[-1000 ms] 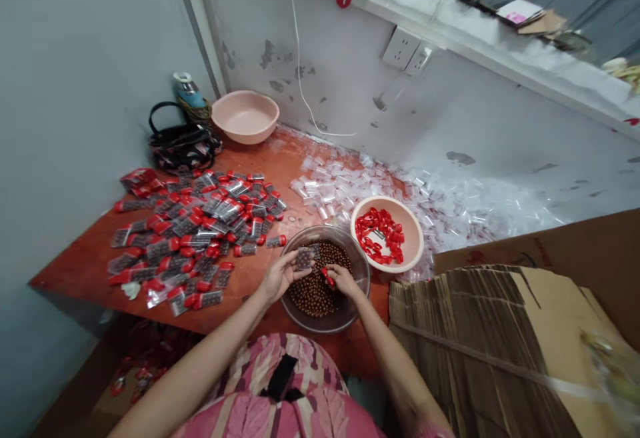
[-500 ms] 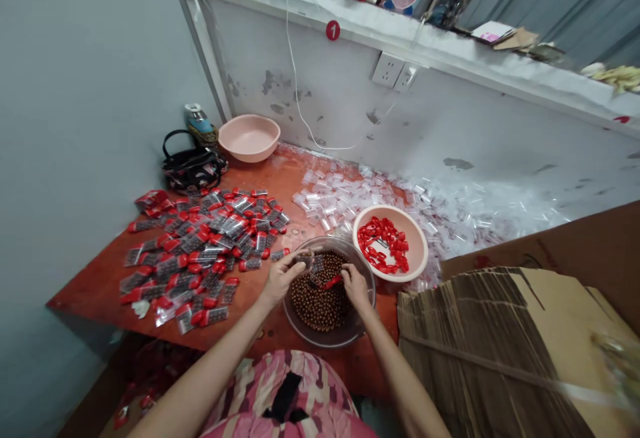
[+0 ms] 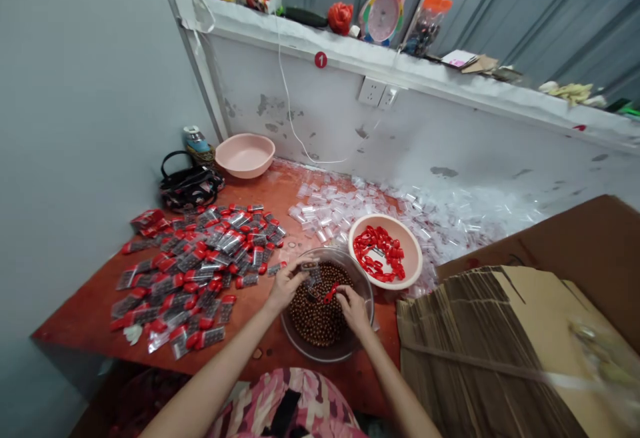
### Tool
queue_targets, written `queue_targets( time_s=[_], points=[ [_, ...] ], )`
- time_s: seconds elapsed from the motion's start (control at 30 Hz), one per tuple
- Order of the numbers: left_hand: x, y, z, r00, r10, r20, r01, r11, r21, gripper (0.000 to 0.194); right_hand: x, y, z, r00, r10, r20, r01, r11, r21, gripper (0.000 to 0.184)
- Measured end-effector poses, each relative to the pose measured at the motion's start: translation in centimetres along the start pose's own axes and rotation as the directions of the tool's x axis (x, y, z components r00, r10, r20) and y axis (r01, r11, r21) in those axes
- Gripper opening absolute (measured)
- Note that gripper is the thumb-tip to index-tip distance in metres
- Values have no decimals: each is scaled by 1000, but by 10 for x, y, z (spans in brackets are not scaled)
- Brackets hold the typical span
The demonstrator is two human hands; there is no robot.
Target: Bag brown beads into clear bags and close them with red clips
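My left hand [image 3: 289,285] pinches a small clear plastic case [image 3: 311,267] that has dark beads in it. My right hand [image 3: 354,309] grips a red plastic cap [image 3: 331,293] between thumb and fingers, a little to the right of the case. Both hands are over a clear bowl [image 3: 371,311] filled with shiny brown beads [image 3: 317,328]. Just behind my right hand, a pale pink bowl [image 3: 416,261] holds loose red caps [image 3: 379,251]. To the left lies a heap of filled cases with red caps [image 3: 200,265].
Clear cases [image 3: 340,208] lie scattered along the wall. Flattened cardboard [image 3: 460,351] stands to the right of the red table [image 3: 85,311]. At the back left are a black handbag [image 3: 189,187], a flask [image 3: 196,139] and a pink basin [image 3: 245,170]. A ledge [image 3: 300,37] runs above.
The view has tilted up, showing more of the ledge. My right hand has turned the red cap from lying nearly level to slanting upward beside the case. My left hand still holds the case.
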State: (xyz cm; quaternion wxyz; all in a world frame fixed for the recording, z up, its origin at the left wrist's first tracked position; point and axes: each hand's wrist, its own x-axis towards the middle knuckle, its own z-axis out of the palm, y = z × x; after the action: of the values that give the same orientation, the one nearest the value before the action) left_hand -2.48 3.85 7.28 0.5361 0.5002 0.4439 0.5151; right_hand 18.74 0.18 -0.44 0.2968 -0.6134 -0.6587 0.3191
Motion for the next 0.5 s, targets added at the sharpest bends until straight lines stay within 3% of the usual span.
queue_targets(
  time_s=[0.17, 0.3, 0.37, 0.47, 0.5],
  points=[
    [-1, -2, 5, 999, 34, 17, -35, 999, 22, 21, -36, 8, -1, 997, -13, -82, 7, 998, -65, 22],
    [-7, 7, 6, 999, 5, -31, -1, 993, 119, 23, -64, 17, 7, 982, -129, -137, 95, 968, -232, 24],
    [-8, 12, 6, 999, -30, 13, 27, 987, 161, 26, -69, 25, 19, 972, -182, -149, 121, 929, -350, 20],
    [-7, 17, 6, 994, -96, 49, 84, 975, 208, 26, -62, 43, 37, 936, -219, -274, 79, 892, -445, 18],
    [-6, 18, 6, 995, -94, 18, 88, 970, 225, 25, -58, 50, 41, 921, -251, -298, 85, 875, -476, 15]
  ],
)
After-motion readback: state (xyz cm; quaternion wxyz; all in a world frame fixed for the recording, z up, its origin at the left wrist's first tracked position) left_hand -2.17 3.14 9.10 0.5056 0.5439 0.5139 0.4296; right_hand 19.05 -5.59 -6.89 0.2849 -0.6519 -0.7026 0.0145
